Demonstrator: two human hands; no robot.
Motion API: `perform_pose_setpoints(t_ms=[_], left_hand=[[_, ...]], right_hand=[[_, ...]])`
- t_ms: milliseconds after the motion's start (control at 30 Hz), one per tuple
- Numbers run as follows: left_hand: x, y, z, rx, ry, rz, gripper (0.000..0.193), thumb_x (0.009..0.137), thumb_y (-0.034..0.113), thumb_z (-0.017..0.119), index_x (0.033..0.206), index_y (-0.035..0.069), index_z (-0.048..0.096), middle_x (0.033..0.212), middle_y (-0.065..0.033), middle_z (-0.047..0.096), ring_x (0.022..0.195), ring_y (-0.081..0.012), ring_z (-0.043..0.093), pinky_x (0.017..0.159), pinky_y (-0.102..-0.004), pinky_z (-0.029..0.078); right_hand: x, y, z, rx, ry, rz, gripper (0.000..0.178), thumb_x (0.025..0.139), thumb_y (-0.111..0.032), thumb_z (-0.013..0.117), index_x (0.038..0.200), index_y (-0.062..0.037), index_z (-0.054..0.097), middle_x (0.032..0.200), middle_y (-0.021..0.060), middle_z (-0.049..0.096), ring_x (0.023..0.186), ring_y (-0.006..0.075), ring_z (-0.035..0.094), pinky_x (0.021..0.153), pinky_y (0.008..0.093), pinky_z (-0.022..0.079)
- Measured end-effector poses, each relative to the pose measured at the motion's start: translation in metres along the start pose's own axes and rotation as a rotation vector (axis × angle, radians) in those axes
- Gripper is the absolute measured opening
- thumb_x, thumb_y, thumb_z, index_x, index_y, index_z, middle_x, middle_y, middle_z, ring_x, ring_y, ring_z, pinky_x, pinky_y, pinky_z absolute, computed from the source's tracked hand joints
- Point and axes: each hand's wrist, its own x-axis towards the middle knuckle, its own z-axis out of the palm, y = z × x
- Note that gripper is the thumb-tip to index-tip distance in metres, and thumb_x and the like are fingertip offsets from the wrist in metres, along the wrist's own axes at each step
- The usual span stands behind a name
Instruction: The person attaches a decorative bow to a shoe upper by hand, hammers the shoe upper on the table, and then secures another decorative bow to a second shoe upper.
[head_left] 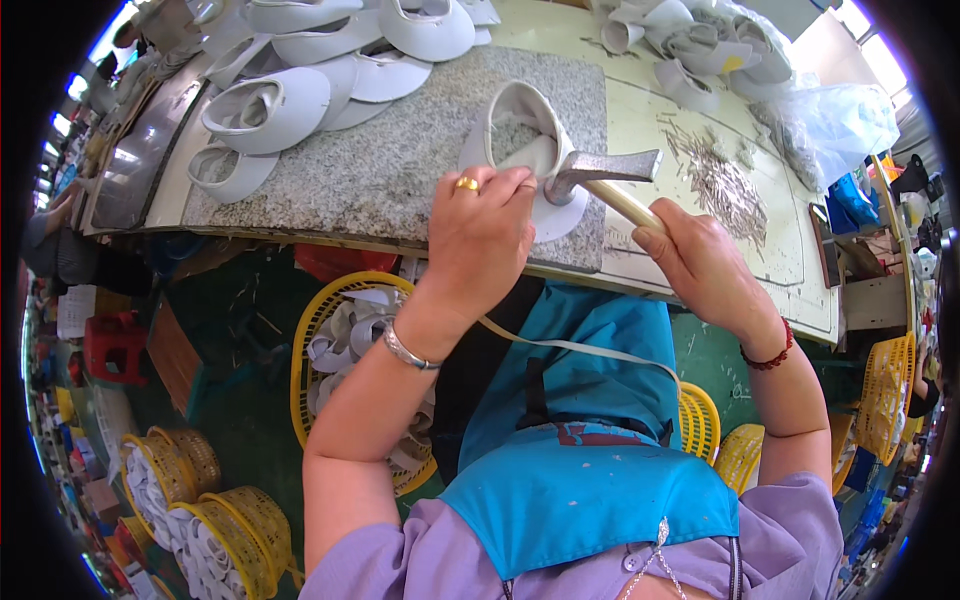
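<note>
A white shoe upper (508, 110) with a rounded opening lies on the speckled grey stone slab (390, 160) near the bench's front edge. My left hand (480, 225), a ring on one finger, is closed on the upper's near left side, pinching its edge. In my right hand (697, 258) is the wooden handle of a hammer (612, 168). The round face of its metal head rests on or just over the upper's right side, beside my left fingers. The head hides part of the upper there, and I cannot tell whether the two touch.
Several similar white uppers (270, 110) are piled at the slab's far left. More white pieces (690, 45) and a clear plastic bag (845, 125) lie far right. Thin scraps (720, 180) are scattered right of the slab. Below the bench stands a yellow basket (303, 350) of white pieces.
</note>
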Motion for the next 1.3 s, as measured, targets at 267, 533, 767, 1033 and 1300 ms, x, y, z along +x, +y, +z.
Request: perform_pose_setpoints(t_ms=[267, 533, 767, 1033, 1300], left_hand=[[-0.002, 0.004, 0.001, -0.239, 0.174, -0.307, 0.053, 0.071, 0.008, 0.071, 0.121, 0.002, 0.053, 0.102, -0.0107, 0.061, 0.097, -0.0299, 0.061, 0.078, -0.0382, 0.051], [-0.004, -0.001, 0.005, -0.255, 0.134, -0.308, 0.074, 0.07, 0.008, 0.074, 0.136, 0.007, 0.04, 0.103, -0.012, 0.062, 0.093, -0.0266, 0.064, 0.077, -0.0377, 0.052], [-0.002, 0.004, 0.0, -0.31, 0.124, -0.337, 0.083, 0.071, 0.009, 0.074, 0.142, 0.008, 0.033, 0.107, -0.0139, 0.062, 0.094, -0.0266, 0.064, 0.077, -0.0374, 0.052], [-0.005, 0.0, 0.004, -0.262, 0.162, -0.298, 0.085, 0.07, 0.01, 0.075, 0.143, 0.007, 0.033, 0.103, -0.0138, 0.064, 0.092, -0.0271, 0.065, 0.076, -0.0377, 0.053], [0.0, 0.004, 0.001, -0.261, 0.134, -0.34, 0.088, 0.069, 0.01, 0.076, 0.144, 0.009, 0.03, 0.102, -0.0137, 0.064, 0.091, -0.0276, 0.065, 0.075, -0.0369, 0.053]], right_hand=[[0.024, -0.036, -0.025, -0.057, 0.019, -0.088, 0.031, 0.095, -0.029, 0.053, 0.084, -0.0013, 0.048, 0.059, 0.0185, 0.054, 0.055, 0.0387, 0.053, 0.052, 0.0463, 0.04], [0.041, -0.02, -0.022, -0.298, -0.031, -0.094, 0.03, 0.095, -0.032, 0.053, 0.087, -0.0029, 0.048, 0.06, 0.0188, 0.055, 0.057, 0.0412, 0.054, 0.054, 0.0493, 0.043], [0.025, -0.001, -0.002, -0.292, 0.02, -0.109, 0.028, 0.093, -0.031, 0.055, 0.088, -0.0045, 0.046, 0.057, 0.0183, 0.053, 0.054, 0.04, 0.055, 0.051, 0.0494, 0.043], [0.029, -0.017, -0.022, -0.08, 0.196, -0.12, 0.026, 0.095, -0.027, 0.053, 0.086, -0.0037, 0.047, 0.061, 0.0183, 0.055, 0.056, 0.0388, 0.054, 0.052, 0.0469, 0.041], [0.031, 0.006, 0.007, -0.044, 0.047, -0.051, 0.028, 0.095, -0.028, 0.052, 0.085, -0.0025, 0.047, 0.059, 0.0199, 0.053, 0.057, 0.0402, 0.054, 0.053, 0.0488, 0.039]])
